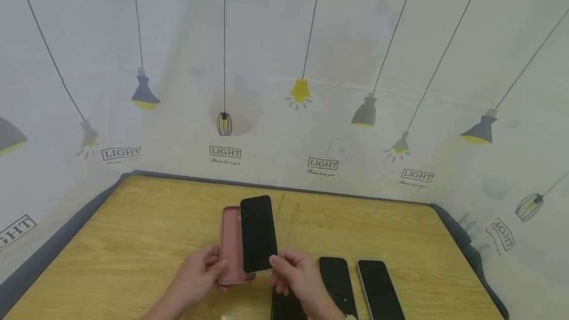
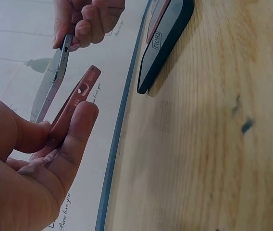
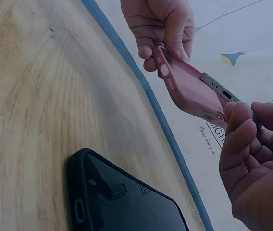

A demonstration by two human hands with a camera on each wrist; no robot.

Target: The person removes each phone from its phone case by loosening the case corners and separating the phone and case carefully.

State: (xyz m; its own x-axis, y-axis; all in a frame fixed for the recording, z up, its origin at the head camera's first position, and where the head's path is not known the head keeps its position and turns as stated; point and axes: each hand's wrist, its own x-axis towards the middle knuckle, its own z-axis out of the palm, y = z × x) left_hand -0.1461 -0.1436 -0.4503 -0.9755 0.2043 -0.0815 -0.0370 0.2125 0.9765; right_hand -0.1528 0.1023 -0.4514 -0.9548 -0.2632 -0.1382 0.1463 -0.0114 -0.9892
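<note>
In the head view my left hand (image 1: pixel 200 270) grips a pink phone case (image 1: pixel 230 251) by its left edge, thumb over the rim. My right hand (image 1: pixel 298 273) pinches the lower right corner of a black-screened phone (image 1: pixel 259 233). The phone overlaps the right side of the case, tilted slightly. Seen from the left wrist, the phone's port end (image 2: pixel 65 53) stands apart from the case (image 2: pixel 81 91). The right wrist view has the phone's edge (image 3: pixel 218 87) beside the open inner side of the case (image 3: pixel 192 89).
Below my right hand lies a dark phone (image 1: pixel 288 305), partly hidden. Two more phones, one in a dark case (image 1: pixel 338 283) and one with a pale edge (image 1: pixel 381 290), lie to its right on the wooden table (image 1: pixel 169 211). A printed cloth (image 1: pixel 275 38) hangs behind.
</note>
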